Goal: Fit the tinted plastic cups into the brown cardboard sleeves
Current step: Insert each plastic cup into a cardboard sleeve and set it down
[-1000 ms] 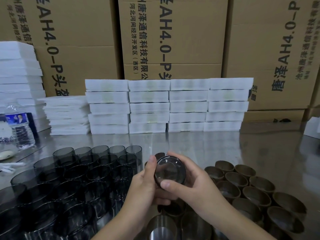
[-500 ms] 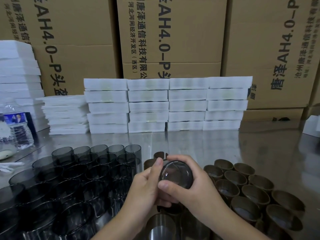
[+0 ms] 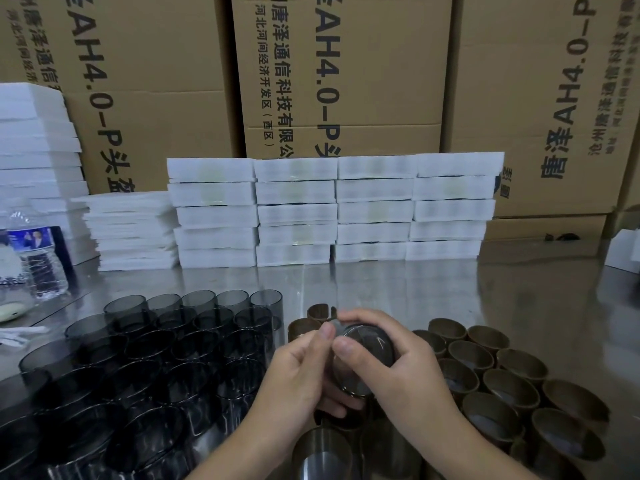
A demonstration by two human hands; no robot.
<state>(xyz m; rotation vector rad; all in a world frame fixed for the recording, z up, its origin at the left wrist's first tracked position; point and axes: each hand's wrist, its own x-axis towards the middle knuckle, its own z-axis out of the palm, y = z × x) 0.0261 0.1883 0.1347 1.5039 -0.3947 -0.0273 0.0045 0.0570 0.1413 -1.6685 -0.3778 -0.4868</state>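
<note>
cups [image 3: 166,344]: smoky dark grey, see-through. held cup [image 3: 367,341]: same grey tint. sleeves [image 3: 485,368]: plain brown. foam stacks [image 3: 332,209]: white. cartons [image 3: 381,81]: tan, black print. desk [image 3: 415,289]: glossy grey metal. bottle [image 3: 38,268]: clear, blue label.

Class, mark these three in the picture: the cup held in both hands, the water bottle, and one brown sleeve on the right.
held cup [image 3: 367,344], head view, its clear round base.
water bottle [image 3: 34,241], head view, its label.
brown sleeve [image 3: 471,353], head view, its inner wall.

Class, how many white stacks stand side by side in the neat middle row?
4: leftmost stack, second stack, third stack, rightmost stack, touching in a row; none seem hidden.
</note>
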